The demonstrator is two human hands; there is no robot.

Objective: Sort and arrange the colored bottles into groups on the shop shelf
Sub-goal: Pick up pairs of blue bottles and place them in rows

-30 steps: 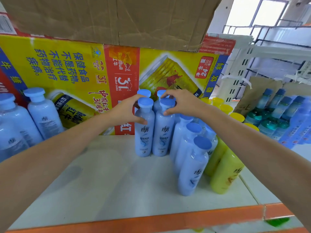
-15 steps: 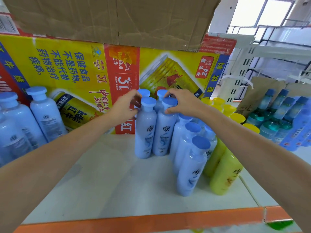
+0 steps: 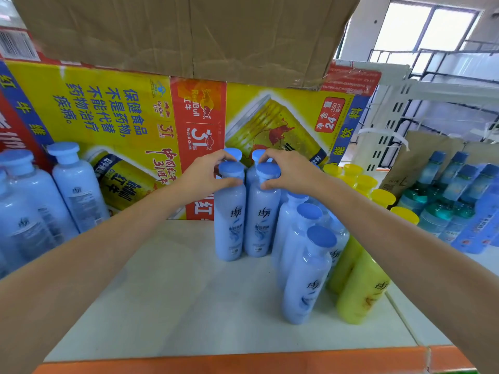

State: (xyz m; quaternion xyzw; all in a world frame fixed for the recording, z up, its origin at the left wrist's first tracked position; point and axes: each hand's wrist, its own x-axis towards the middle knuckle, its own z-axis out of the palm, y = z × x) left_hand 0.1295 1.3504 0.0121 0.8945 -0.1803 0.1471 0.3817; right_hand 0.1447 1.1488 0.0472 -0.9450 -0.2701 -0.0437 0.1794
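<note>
Two pale blue bottles stand side by side on the white shelf. My left hand grips the neck of the left blue bottle just under its cap. My right hand grips the neck of the right blue bottle the same way. Two more blue caps show right behind them. A row of blue bottles runs toward me on the right, and a row of yellow bottles stands beside it.
A yellow and red drink carton forms the back wall, with a brown cardboard box on top. Larger blue bottles lean at the left. Green and blue bottles fill the neighbouring shelf at right. An orange strip edges the shelf front.
Both hands closed a little tighter around the necks of the two front bottles. The two bottles stayed in place, upright and close together.
</note>
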